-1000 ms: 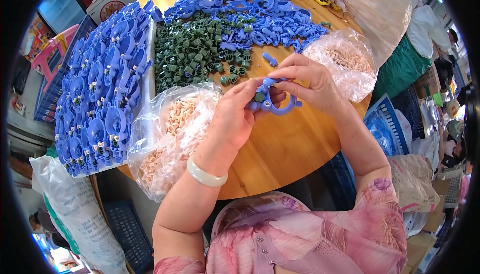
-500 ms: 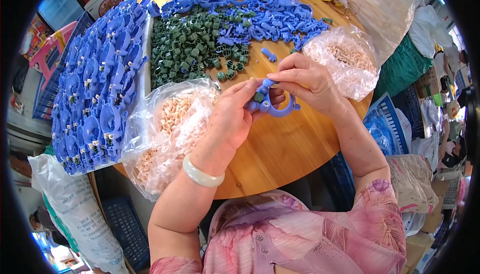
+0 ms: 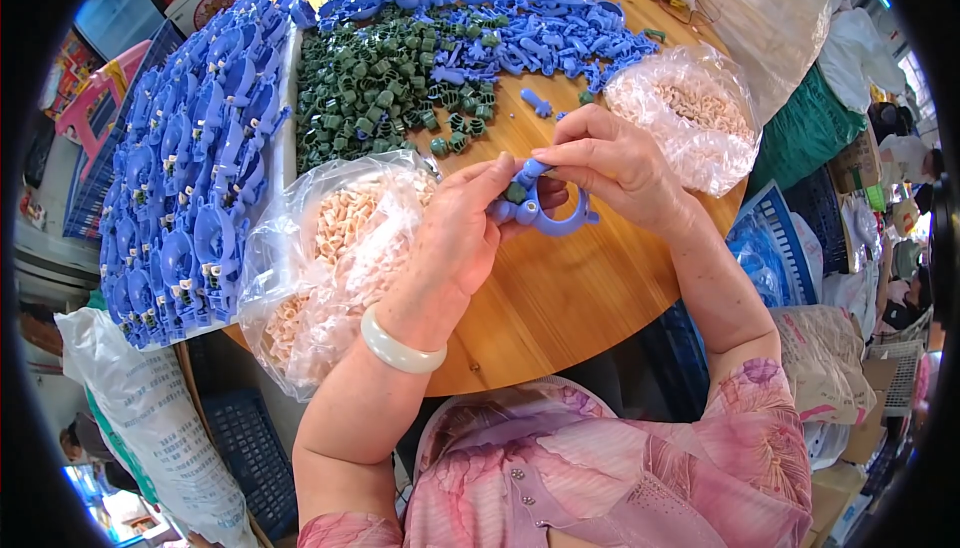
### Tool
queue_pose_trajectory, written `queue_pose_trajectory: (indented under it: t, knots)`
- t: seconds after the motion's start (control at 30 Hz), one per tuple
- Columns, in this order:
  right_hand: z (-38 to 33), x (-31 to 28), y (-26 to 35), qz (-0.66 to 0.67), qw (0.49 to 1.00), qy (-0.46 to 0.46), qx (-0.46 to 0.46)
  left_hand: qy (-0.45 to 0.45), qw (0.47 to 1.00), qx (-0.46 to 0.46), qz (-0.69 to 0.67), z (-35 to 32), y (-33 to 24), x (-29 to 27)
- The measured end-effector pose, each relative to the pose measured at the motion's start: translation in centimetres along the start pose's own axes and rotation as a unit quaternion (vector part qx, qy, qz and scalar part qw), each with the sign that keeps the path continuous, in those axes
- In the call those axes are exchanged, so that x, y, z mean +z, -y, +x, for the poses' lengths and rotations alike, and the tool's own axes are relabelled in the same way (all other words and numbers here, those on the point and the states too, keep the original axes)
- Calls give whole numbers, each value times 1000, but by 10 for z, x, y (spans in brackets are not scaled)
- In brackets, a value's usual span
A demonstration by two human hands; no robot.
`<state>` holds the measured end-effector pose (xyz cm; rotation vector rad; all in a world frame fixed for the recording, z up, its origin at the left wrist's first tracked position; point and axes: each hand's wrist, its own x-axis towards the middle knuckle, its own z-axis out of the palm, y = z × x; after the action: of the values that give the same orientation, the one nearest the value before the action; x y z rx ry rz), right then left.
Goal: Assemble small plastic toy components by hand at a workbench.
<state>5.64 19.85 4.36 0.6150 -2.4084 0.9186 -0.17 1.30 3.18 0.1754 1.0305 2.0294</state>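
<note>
Left hand (image 3: 455,233) and right hand (image 3: 612,163) both pinched shut on a blue plastic ring piece (image 3: 545,210) above the round wooden table (image 3: 580,298), clear bag (image 3: 320,258) of beige bits beside the left wrist, second such bag (image 3: 690,113) behind the right hand, green pieces (image 3: 385,83) heaped loose beyond

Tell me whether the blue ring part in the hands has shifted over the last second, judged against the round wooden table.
No. The blue ring part is in the same place over the table, just below the green pieces, between both hands.
</note>
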Motion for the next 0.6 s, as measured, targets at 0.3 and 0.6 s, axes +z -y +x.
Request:
queue_pose_trajectory:
  t: [0.3,0.6]
  knots:
    - [-1,-2,-2,50,998,14,21,-28,998,5,50,-3,-3,6]
    - [-1,2,-5,95,995,0,30,-17,995,35,92,-2,0,3]
